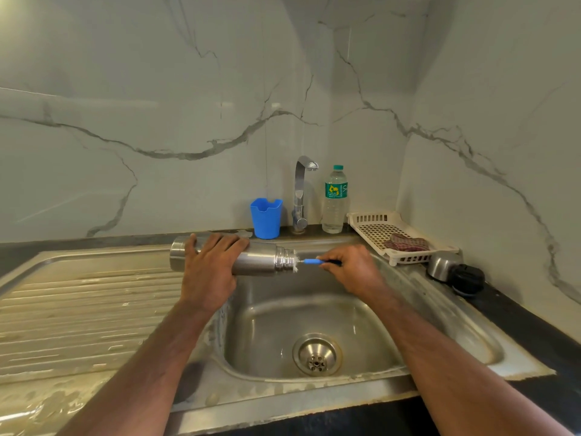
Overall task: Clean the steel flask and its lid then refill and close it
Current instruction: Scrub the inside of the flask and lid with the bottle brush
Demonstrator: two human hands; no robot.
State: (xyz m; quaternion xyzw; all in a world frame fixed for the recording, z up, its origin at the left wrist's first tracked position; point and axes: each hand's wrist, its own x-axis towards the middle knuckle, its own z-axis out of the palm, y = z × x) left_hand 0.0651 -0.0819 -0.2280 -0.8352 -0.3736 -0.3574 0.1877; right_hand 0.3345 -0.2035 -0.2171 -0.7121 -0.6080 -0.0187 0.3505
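Note:
The steel flask [257,258] lies sideways over the sink's far rim, its open mouth pointing right. My left hand [209,269] grips its body from above. My right hand [353,269] holds the blue-and-black handle of a bottle brush [311,262]. White bristles show at the flask's mouth; the rest of the brush head is hidden inside. The flask's steel cup [441,265] and black lid [467,280] lie on the dark counter at the right.
The steel sink [314,313] has a drain [317,354] and a ribbed draining board [78,309] on the left. Behind stand a blue cup [266,218], the tap [301,191] and a plastic water bottle [335,199]. A white tray [374,228] holds a cloth [407,242].

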